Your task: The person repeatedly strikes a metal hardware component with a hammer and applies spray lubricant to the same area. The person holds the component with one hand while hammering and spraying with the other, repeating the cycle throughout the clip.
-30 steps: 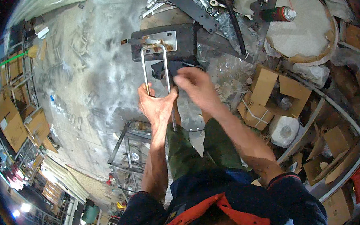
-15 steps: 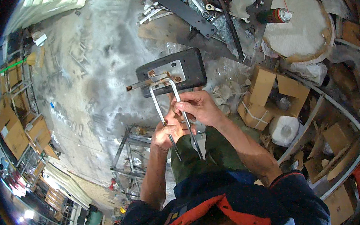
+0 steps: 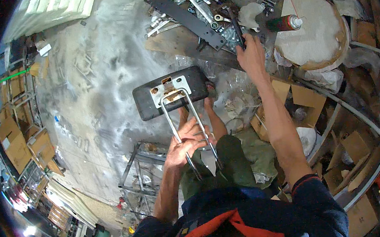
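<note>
My left hand (image 3: 185, 143) is closed around the legs of a shiny U-shaped metal bar (image 3: 190, 104), its fingers passing across both legs. The bar's bend lies against a rusty-edged metal plate (image 3: 155, 92) on a black rectangular pad (image 3: 143, 105). Out to the right, my right hand (image 3: 252, 59) has its fingers wrapped round the near end of a long dark tool (image 3: 237, 27). That tool lies among other hand tools on the floor, and my hand hides its near end.
Wrenches (image 3: 201, 10) and a drilled dark flat bar (image 3: 186, 21) lie ahead. A spray can (image 3: 286, 23) rests on its side by a round pale-topped drum (image 3: 312, 40). Cardboard boxes (image 3: 308, 101) stand at right; a metal frame (image 3: 131, 166) is at left.
My right hand has let go of the U-shaped bar and reached forward and right to the dark tool. The pad has turned and shifted slightly left and nearer, still with my left hand on the bar.
</note>
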{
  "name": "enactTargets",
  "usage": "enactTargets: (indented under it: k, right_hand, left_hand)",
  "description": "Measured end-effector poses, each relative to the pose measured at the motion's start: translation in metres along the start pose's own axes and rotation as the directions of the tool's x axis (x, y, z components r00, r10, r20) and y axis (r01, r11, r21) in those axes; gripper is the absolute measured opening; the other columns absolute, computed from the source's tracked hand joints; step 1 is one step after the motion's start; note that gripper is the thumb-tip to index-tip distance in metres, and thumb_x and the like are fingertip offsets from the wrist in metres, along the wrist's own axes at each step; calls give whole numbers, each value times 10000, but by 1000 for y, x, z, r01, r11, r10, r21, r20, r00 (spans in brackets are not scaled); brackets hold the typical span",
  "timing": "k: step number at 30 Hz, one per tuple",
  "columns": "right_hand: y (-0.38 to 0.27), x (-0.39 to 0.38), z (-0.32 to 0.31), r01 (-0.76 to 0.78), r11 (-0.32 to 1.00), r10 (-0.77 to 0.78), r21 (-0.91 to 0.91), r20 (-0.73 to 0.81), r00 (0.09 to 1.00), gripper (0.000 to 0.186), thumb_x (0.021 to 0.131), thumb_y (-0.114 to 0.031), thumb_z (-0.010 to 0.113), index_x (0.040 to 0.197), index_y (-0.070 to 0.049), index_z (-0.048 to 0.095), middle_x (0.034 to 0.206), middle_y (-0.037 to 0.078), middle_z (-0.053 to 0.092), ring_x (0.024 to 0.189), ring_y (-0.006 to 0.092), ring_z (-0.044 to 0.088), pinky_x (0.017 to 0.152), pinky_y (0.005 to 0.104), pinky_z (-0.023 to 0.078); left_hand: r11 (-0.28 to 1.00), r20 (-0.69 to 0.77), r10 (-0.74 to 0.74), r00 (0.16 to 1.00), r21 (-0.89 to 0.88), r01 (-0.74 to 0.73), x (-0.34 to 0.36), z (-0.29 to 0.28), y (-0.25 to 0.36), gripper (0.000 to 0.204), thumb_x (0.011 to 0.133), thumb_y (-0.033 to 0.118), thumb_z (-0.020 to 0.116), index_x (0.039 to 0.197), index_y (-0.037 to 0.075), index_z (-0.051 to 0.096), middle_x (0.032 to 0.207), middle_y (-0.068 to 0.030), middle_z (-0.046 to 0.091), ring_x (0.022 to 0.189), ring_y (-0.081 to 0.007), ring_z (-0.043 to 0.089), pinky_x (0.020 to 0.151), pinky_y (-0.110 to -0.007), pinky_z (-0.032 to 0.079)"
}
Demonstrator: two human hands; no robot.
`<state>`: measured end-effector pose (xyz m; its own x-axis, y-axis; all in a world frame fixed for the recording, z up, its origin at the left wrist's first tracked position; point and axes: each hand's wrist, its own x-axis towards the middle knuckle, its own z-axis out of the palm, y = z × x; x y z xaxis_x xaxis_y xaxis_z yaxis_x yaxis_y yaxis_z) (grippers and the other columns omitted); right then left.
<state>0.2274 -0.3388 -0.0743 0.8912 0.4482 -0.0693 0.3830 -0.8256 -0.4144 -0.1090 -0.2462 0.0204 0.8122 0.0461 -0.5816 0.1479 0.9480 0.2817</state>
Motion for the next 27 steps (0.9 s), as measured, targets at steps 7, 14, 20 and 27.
enactTargets:
  k: [7, 14, 20, 27]
  right_hand:
    - [9, 18, 15, -28, 981, 28, -193, -2, 1000, 391, 873, -161, 756, 1212, 14, 670, 1109, 233, 696, 1036, 422, 678, 891, 522, 543]
    - [-10, 10, -12, -56, 962, 86, 266, -102, 991, 338, 933, -194, 695, 1186, 30, 694, 817, 195, 725, 749, 363, 701, 748, 481, 549]
    - [-96, -94, -59, -216, 689, 147, 692, 158, 976, 341, 1023, -211, 688, 1252, 41, 679, 809, 116, 702, 647, 134, 592, 583, 309, 485]
    - [-131, -132, -80, 28, 846, 12, 533, -71, 997, 314, 1002, -176, 725, 1218, 46, 676, 833, 168, 724, 702, 215, 706, 616, 355, 543]
  left_hand:
    - [998, 7, 56, 998, -41, -55, 7, -6, 32, 861, 862, 59, 674, 1650, 85, 327, 1110, -158, 602, 916, -268, 580, 804, -461, 524]
    - [992, 181, 92, 979, 66, -105, 37, -30, 57, 889, 893, 113, 704, 1669, 82, 270, 1040, -153, 579, 881, -256, 604, 789, -468, 543]
    - [990, 252, 67, 965, 100, -95, 60, -31, 85, 867, 892, 120, 679, 1664, 81, 285, 1056, -153, 566, 877, -258, 586, 796, -478, 534]
    - [990, 290, 16, 957, 128, -56, 73, -17, 104, 868, 867, 134, 663, 1653, 59, 301, 1007, -151, 535, 855, -249, 546, 794, -469, 522]
